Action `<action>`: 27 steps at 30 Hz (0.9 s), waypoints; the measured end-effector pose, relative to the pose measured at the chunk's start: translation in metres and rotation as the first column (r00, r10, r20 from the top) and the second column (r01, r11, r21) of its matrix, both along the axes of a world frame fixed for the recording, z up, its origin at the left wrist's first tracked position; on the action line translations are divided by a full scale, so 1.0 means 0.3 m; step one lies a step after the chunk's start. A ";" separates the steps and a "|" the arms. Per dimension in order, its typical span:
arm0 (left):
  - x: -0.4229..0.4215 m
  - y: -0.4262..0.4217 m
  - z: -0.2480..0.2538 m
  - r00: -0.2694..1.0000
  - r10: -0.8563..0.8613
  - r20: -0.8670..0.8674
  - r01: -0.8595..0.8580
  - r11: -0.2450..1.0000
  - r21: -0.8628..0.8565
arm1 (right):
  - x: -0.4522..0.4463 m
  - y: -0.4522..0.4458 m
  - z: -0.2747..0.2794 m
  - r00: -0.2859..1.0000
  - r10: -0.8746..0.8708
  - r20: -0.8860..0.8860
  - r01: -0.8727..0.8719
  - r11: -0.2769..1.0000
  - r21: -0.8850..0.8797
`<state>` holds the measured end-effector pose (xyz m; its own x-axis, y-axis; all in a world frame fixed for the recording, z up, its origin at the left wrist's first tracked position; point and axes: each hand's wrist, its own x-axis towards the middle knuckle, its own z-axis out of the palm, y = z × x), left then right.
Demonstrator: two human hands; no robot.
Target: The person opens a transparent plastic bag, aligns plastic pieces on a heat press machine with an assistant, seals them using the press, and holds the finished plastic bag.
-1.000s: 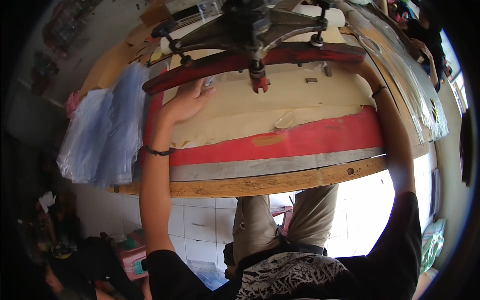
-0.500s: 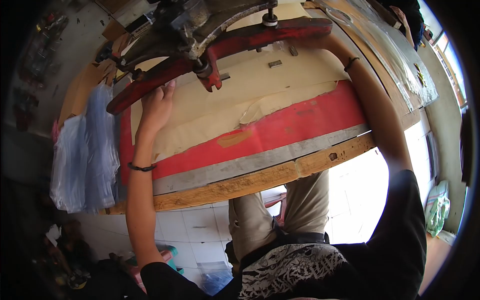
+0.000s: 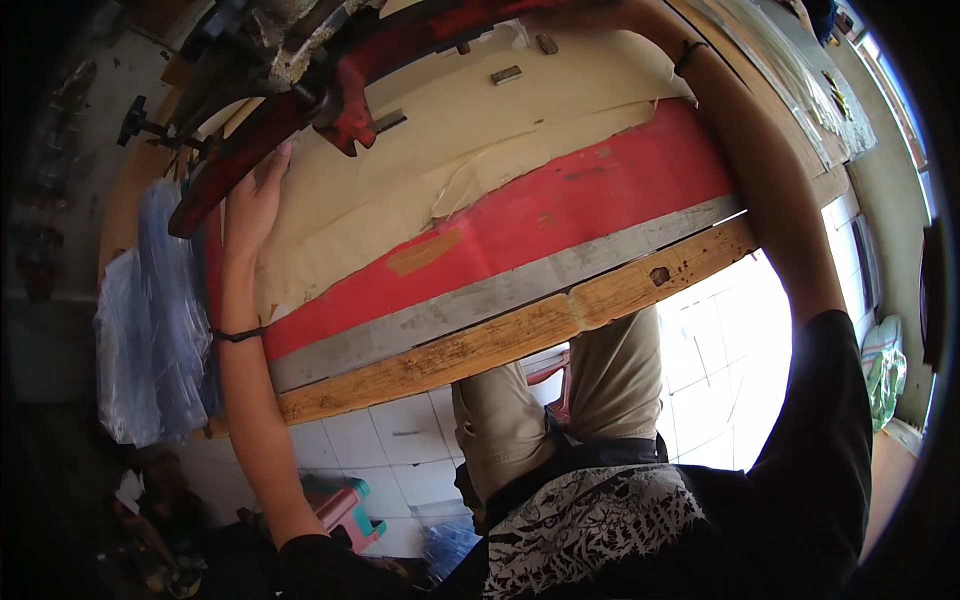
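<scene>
Scuffed red metal bar (image 3: 390,45), bare left hand (image 3: 253,212) at one end, bare right hand (image 3: 595,18) near the other, I can't tell either grip, jagged white shirt print (image 3: 600,515) illegible

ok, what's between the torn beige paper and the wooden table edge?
Head view: the red sheet, with brownish patches, borders the beige paper; then a grey strip runs along the wooden table edge.

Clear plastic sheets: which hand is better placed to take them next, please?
Probably the left hand: it is near the clear plastic sheets, while the right hand is far across the table.
</scene>
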<state>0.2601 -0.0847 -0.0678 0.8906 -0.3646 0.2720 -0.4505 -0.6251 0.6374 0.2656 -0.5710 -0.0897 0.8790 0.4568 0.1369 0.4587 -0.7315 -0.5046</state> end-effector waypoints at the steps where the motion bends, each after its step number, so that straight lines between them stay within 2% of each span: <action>1: 0.007 0.002 -0.003 0.999 -0.034 0.029 0.034 0.999 -0.004 | -0.014 0.012 0.015 0.991 -0.018 0.133 0.042 0.983 -0.181; 2: 0.007 -0.002 0.000 0.998 -0.041 0.045 0.041 0.999 -0.004 | -0.022 0.021 0.027 0.964 -0.010 0.265 0.105 0.931 -0.349; 5: 0.009 -0.002 -0.004 0.998 -0.039 0.041 0.039 0.999 -0.012 | -0.029 0.040 0.026 0.968 -0.048 0.248 0.131 0.934 -0.332; 7: 0.012 0.000 -0.009 1.000 -0.011 -0.026 0.011 1.000 -0.025 | -0.017 0.039 0.003 0.984 -0.037 0.174 0.077 0.972 -0.224; 10: -0.035 -0.022 0.032 0.999 0.036 -0.025 -0.034 0.997 0.063 | -0.024 0.042 0.000 0.989 -0.063 0.136 0.088 0.979 -0.185; 19: -0.060 -0.034 0.065 0.997 0.019 0.070 -0.032 0.981 0.193 | -0.027 0.109 0.009 0.990 -0.096 0.101 0.109 0.985 -0.132; 22: -0.040 -0.017 0.044 0.991 -0.031 0.129 0.006 0.983 0.186 | -0.032 0.122 0.005 0.990 -0.106 0.096 0.117 0.987 -0.108; 27: -0.027 -0.008 0.033 0.996 -0.051 0.069 0.042 0.992 0.121 | -0.044 0.116 0.016 0.988 -0.128 0.084 0.134 0.988 -0.076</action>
